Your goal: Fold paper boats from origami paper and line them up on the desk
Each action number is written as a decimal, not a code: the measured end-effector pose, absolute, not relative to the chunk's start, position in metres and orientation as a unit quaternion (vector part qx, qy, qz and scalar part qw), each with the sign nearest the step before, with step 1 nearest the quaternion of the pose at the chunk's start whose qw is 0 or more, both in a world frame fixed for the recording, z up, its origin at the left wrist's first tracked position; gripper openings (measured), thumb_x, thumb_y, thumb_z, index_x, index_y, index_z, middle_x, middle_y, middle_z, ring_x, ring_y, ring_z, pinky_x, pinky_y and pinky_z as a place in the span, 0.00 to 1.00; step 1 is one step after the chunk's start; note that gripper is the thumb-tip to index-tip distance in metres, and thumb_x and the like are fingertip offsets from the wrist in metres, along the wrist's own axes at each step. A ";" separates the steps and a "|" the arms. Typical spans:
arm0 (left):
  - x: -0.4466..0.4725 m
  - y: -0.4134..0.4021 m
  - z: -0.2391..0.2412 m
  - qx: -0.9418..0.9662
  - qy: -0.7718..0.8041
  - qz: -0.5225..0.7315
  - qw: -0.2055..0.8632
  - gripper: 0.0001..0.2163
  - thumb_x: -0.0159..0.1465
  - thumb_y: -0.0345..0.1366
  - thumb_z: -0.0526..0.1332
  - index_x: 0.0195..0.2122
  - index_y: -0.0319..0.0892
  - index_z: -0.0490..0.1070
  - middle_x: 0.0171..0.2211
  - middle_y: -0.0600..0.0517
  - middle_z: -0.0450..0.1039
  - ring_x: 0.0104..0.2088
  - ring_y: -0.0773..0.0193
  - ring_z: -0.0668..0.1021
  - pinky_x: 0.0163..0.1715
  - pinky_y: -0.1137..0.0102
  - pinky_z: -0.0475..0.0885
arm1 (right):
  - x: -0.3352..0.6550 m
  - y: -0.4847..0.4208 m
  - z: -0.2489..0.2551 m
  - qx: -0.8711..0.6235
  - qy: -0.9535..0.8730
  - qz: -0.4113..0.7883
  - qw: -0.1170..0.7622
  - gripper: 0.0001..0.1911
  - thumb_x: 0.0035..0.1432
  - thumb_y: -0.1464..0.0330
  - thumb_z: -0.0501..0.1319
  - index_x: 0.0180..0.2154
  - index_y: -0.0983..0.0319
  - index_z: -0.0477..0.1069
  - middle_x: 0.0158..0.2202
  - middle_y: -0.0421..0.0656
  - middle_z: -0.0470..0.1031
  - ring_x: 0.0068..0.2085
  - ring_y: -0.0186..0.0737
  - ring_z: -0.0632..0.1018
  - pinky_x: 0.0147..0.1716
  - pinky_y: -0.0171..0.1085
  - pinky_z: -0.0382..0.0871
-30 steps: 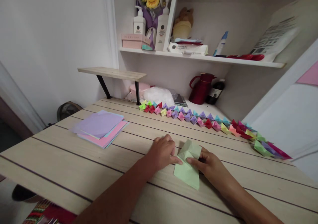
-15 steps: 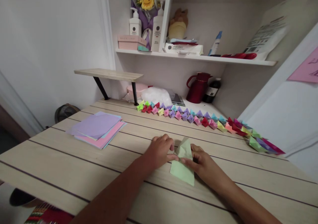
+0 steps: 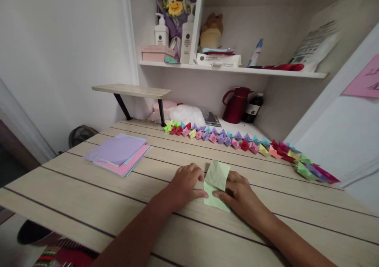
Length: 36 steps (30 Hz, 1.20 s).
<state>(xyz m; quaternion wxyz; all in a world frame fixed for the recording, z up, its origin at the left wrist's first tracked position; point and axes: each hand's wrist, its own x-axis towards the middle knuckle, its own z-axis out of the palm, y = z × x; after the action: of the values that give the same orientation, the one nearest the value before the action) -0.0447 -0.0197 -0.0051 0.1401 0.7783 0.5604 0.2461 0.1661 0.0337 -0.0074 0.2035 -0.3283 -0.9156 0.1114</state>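
Uneven pressure could skew the folded paper (image 3: pixel 217 175), gripped in the right hand (image 3: pixel 241 193), with fingers half-open on the left hand (image 3: pixel 188 182).

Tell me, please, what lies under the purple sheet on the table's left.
A pink sheet and a pale blue edge stick out from under the purple sheet; whatever lies fully covered can't be seen.

One view, from a camera on the person's head, faced forward and down over a slatted table (image 3: pixel 89 204). The left hand (image 3: pixel 185 184) and right hand (image 3: pixel 241 192) sat close, just below centre; a white shelf (image 3: pixel 296 73) stood farther back, near the top.
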 end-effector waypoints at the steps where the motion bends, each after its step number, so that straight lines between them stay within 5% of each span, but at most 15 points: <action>1: -0.041 -0.022 -0.006 0.775 0.571 0.242 0.118 0.18 0.51 0.41 0.70 0.37 0.45 0.63 0.41 0.54 0.66 0.45 0.59 0.70 0.45 0.66 0.61 | 0.166 0.033 -0.008 -0.323 -0.918 0.089 0.214 0.11 0.59 0.62 0.60 0.27 0.59 0.75 0.35 0.45 0.71 0.42 0.49 0.71 0.42 0.46 0.62; 8: -0.032 -0.025 -0.008 0.771 0.590 0.230 0.076 0.17 0.55 0.42 0.68 0.39 0.45 0.63 0.42 0.52 0.68 0.45 0.57 0.70 0.45 0.65 0.62 | 0.162 0.022 -0.004 -0.265 -0.936 0.018 0.230 0.05 0.57 0.71 0.61 0.36 0.58 0.73 0.40 0.46 0.70 0.43 0.47 0.69 0.44 0.47 0.60; 17: -0.038 -0.022 -0.015 0.784 0.560 0.252 0.093 0.22 0.56 0.40 0.67 0.51 0.52 0.64 0.46 0.53 0.68 0.50 0.57 0.69 0.50 0.63 0.60 | 0.163 0.016 0.016 -0.218 -0.957 0.131 0.139 0.17 0.61 0.58 0.58 0.50 0.56 0.70 0.44 0.48 0.70 0.45 0.48 0.69 0.46 0.47 0.63; 20: -0.039 -0.023 -0.015 0.790 0.552 0.250 0.097 0.20 0.57 0.38 0.66 0.50 0.53 0.66 0.47 0.53 0.68 0.50 0.58 0.69 0.50 0.62 0.60 | 0.171 0.024 0.025 -0.198 -0.941 0.237 0.135 0.16 0.64 0.57 0.54 0.47 0.56 0.73 0.45 0.46 0.71 0.46 0.47 0.70 0.48 0.44 0.63; 25: -0.040 -0.022 -0.015 0.794 0.546 0.244 0.109 0.17 0.57 0.38 0.66 0.48 0.55 0.71 0.47 0.53 0.67 0.50 0.58 0.69 0.51 0.61 0.59 | 0.188 0.048 0.018 -0.330 -0.846 0.344 0.239 0.20 0.66 0.58 0.49 0.34 0.62 0.74 0.33 0.44 0.72 0.36 0.43 0.73 0.37 0.40 0.68; 27: -0.040 -0.021 -0.016 0.793 0.547 0.246 0.112 0.17 0.57 0.38 0.66 0.49 0.55 0.71 0.48 0.52 0.67 0.50 0.58 0.69 0.52 0.60 0.59 | 0.192 0.059 0.007 -0.348 -0.834 0.317 0.288 0.14 0.62 0.62 0.54 0.45 0.59 0.72 0.42 0.46 0.71 0.41 0.44 0.73 0.43 0.42 0.68; 31: -0.041 -0.019 -0.016 0.787 0.554 0.243 0.121 0.17 0.56 0.36 0.66 0.48 0.56 0.73 0.50 0.52 0.67 0.51 0.57 0.69 0.52 0.60 0.59 | 0.189 0.075 -0.013 -0.381 -0.841 0.247 0.294 0.33 0.54 0.71 0.55 0.62 0.53 0.54 0.57 0.46 0.61 0.52 0.45 0.70 0.52 0.46 0.64; 36: -0.040 -0.019 -0.018 0.788 0.554 0.241 0.123 0.15 0.58 0.37 0.64 0.47 0.59 0.74 0.53 0.54 0.65 0.49 0.58 0.70 0.53 0.59 0.59 | 0.169 0.084 -0.015 -0.445 -0.822 0.231 0.272 0.17 0.59 0.62 0.53 0.47 0.55 0.72 0.50 0.47 0.70 0.54 0.54 0.67 0.56 0.57 0.55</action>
<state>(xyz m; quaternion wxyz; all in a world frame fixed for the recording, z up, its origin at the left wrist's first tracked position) -0.0401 -0.0193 -0.0178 0.1229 0.7877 0.5536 0.2408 0.1689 0.0844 -0.0150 0.2717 -0.4450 -0.8216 0.2307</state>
